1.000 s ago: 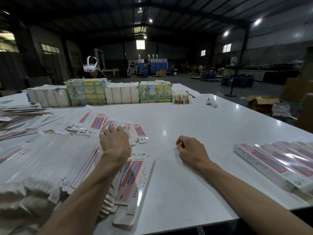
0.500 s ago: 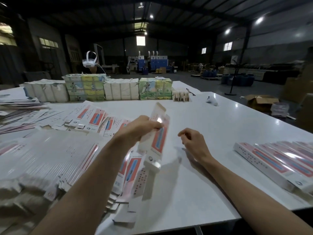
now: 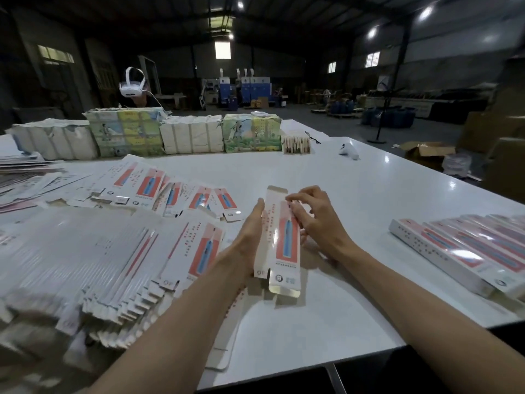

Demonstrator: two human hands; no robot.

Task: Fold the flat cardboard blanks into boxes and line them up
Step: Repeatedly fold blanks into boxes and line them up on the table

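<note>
Just right of the stack of flat blanks, your left hand presses straight fingers against a carton blank while curled fingers of your right hand pinch its other edge; uneven squeezing could crease it.

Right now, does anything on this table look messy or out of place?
Yes: the stack of flat blanks on the left lies in a slumped, uneven fan, and the loose blanks beyond it are scattered at different angles. By contrast, the finished boxes on the right lie in a neat row.
</note>
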